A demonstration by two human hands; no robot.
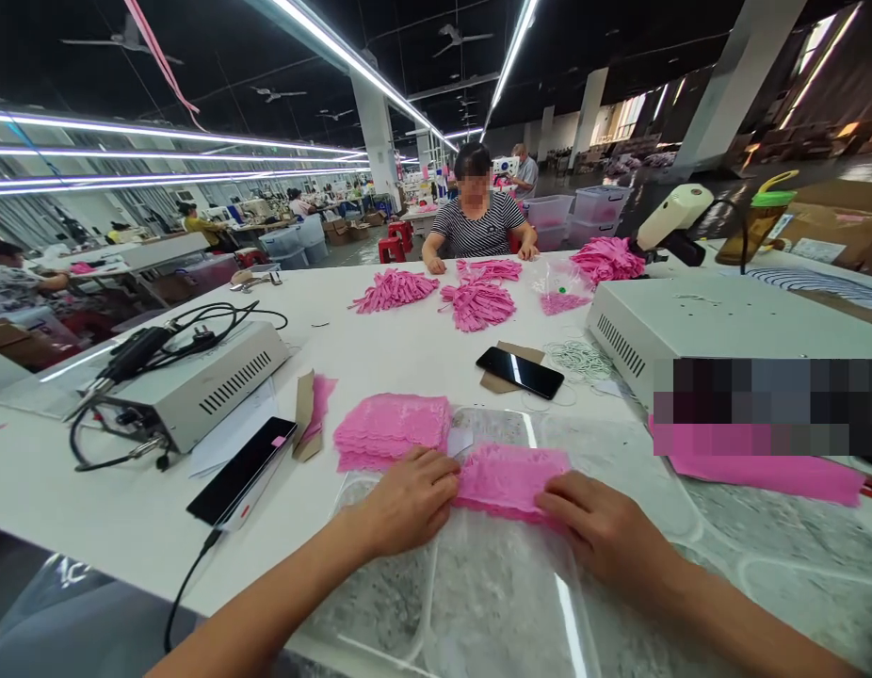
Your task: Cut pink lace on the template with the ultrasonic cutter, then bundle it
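At a white table (pixel 379 348), head view: left hand (pixel 413 501) and right hand (pixel 609 527), fingers bent close together, touch opposite ends of a pink lacy fabric rectangle (pixel 512 473); whether they pinch is hidden. It lies on clear plastic sheeting (pixel 503 589), beside a layered pink fabric stack (pixel 394 426).

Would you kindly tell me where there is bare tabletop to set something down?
Bare white table lies between the pink stack and the pink strips behind it. It's crowded on the right, around the phone, string and grey box.
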